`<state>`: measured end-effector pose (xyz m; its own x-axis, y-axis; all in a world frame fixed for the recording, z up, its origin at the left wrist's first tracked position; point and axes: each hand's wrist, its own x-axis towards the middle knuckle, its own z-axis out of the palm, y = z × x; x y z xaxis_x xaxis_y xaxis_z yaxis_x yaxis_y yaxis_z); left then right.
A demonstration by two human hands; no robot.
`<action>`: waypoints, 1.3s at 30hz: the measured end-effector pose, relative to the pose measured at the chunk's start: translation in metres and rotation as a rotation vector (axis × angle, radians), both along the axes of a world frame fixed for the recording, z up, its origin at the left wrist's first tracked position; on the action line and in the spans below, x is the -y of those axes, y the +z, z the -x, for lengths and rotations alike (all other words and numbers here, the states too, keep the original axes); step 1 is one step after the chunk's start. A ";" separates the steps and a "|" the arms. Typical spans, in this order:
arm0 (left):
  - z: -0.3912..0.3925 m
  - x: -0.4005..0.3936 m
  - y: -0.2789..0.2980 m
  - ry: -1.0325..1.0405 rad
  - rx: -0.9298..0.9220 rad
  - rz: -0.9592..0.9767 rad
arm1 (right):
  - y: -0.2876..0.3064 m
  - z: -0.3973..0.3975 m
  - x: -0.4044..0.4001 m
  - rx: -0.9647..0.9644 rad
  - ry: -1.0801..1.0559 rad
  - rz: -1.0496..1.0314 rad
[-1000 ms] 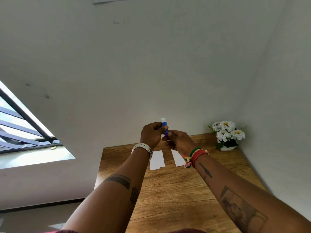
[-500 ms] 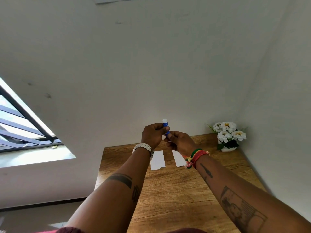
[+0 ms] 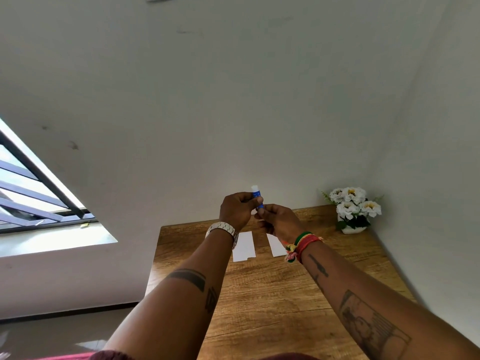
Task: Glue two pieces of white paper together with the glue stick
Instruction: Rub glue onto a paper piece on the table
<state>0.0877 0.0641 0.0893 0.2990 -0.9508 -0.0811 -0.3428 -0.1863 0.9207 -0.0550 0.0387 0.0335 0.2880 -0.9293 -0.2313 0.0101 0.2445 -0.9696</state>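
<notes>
A small blue glue stick with a white top stands upright between both hands, held above the far part of the wooden table. My left hand pinches its upper body, and my right hand grips its lower end. Two white paper pieces lie flat on the table below the hands: the left paper beside my left wrist, the right paper partly hidden by my right wrist.
A white pot of white flowers stands at the table's far right corner against the walls. A barred window is on the left. White walls close in behind and to the right of the table.
Both hands and the glue stick have stayed almost in place, with only a slight shift of the fingers around the stick. The papers have not moved.
</notes>
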 end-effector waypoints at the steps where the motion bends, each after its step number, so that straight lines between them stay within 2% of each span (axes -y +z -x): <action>1: 0.000 0.000 0.001 0.003 -0.008 -0.001 | 0.000 0.001 -0.001 0.000 0.023 0.000; 5: 0.000 -0.001 -0.001 0.008 -0.033 0.001 | 0.002 0.002 -0.003 0.033 0.082 -0.035; 9: -0.001 0.000 -0.003 0.011 -0.029 0.004 | 0.001 0.001 -0.002 0.069 0.004 -0.057; 14: 0.001 0.001 -0.006 -0.006 0.014 -0.001 | -0.001 0.001 -0.001 0.046 -0.062 -0.033; 20: 0.000 0.003 -0.007 -0.006 0.019 0.001 | 0.000 0.001 0.000 -0.016 -0.003 0.010; 24: -0.002 0.003 -0.007 -0.001 0.010 0.005 | 0.000 0.002 0.000 0.069 -0.003 -0.046; 28: -0.004 0.000 -0.015 0.010 -0.106 -0.064 | -0.002 0.001 -0.001 0.206 -0.038 -0.079; 30: -0.004 -0.002 -0.021 0.007 -0.185 -0.089 | -0.004 -0.001 -0.002 0.189 -0.049 -0.049; 34: -0.006 -0.004 -0.032 -0.041 -0.218 -0.074 | -0.011 -0.002 0.000 0.113 -0.069 -0.004; 36: -0.011 -0.004 -0.040 -0.081 -0.127 -0.086 | -0.015 -0.001 0.002 0.122 -0.095 -0.030; 39: -0.025 -0.005 -0.058 -0.104 0.153 -0.135 | -0.023 0.002 0.005 0.189 -0.129 -0.120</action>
<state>0.1131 0.0687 0.0308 0.2187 -0.9607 -0.1710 -0.5007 -0.2609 0.8254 -0.0574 0.0341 0.0108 0.2172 -0.9303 -0.2957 0.2270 0.3428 -0.9116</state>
